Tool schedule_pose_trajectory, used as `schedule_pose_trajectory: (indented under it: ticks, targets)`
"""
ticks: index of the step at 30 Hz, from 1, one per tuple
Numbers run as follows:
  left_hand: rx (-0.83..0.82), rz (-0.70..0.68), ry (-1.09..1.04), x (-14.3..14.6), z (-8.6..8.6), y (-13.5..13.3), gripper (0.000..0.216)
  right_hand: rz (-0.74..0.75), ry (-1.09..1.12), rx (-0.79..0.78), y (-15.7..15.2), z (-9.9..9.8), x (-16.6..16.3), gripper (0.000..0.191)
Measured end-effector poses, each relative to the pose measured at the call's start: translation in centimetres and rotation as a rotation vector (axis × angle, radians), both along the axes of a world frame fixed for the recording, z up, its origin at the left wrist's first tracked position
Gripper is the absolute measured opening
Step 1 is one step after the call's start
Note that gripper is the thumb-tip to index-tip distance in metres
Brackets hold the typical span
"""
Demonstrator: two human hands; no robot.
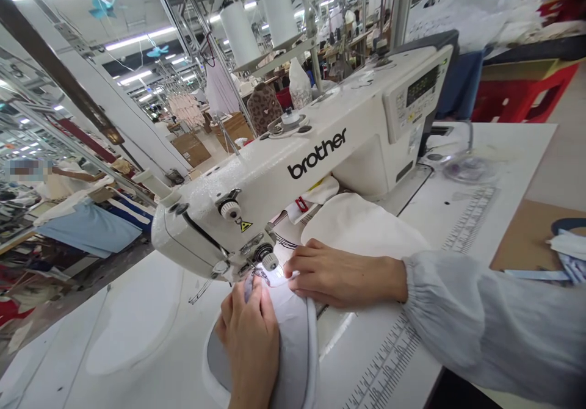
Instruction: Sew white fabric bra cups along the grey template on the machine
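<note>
Pressed down by left hand [251,329] and right hand [341,275], any pinch being unclear, cloth [293,329] is best kept flat and evenly guided under the machine [274,183].

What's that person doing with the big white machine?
A person has both hands at a white sewing machine. The left hand lies on a grey and white cloth piece, its fingers close to the bright spot under the machine's front end. The right hand reaches in from the other side, fingertips beside that same spot. Another rounded white piece lies to the left on the table. I can't tell whether the machine is running.
</note>
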State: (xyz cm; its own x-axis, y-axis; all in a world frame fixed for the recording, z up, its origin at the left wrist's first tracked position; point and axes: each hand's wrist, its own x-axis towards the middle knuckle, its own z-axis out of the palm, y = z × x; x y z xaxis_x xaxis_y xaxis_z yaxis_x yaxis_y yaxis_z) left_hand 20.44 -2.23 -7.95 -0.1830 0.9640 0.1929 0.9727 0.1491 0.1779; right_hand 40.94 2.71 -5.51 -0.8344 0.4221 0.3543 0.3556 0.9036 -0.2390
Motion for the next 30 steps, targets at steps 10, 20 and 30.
schedule_pose_trajectory:
  ticks: [10,20,30]
  targets:
    - [-0.071,-0.026,0.020,-0.6,0.5,0.9,0.047,-0.002,0.015,-0.006,-0.1,-0.2,-0.1,0.021]
    - [-0.072,-0.106,0.072,-2.1,0.1,1.7,0.042,-0.028,0.004,0.039,-0.5,-0.2,-0.6,0.018]
    - [-0.043,-0.297,0.108,-4.7,-0.4,3.1,0.044,-0.081,-0.042,0.135,-1.1,-0.8,-1.5,0.015]
